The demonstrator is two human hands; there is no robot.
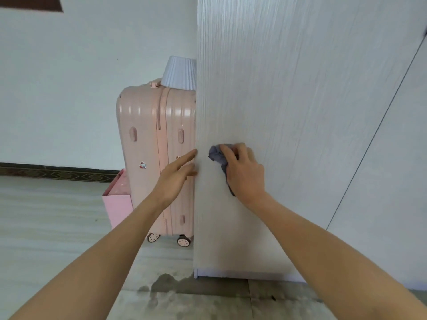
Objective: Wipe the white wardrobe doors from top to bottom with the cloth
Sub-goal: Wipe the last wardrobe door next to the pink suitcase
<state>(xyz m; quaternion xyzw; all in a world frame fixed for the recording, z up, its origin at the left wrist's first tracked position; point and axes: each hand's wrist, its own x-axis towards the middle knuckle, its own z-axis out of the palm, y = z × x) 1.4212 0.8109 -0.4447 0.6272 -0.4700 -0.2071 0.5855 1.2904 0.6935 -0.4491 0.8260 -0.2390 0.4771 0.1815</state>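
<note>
We find the right hand (245, 172) pressing a bunched grey cloth (218, 155) against the open white wardrobe door (265, 88), its fingers (228, 152) curled over the wad and gripping it. The cloth sits near the door's left edge, in the lower half of the panel. The door's long axis runs vertically, and the unwiped stretch lies, in our judgement, directly below the fingers, toward the bottom edge near the floor (57, 215). The left hand (175, 179) steadies that edge with straight fingers, holding nothing. The right hand is the working one. The panel is flat, matt, with fine vertical grain; the cloth is soft and crumpled. A glossy, ribbed pink suitcase (154, 146) stands just behind the door.
</note>
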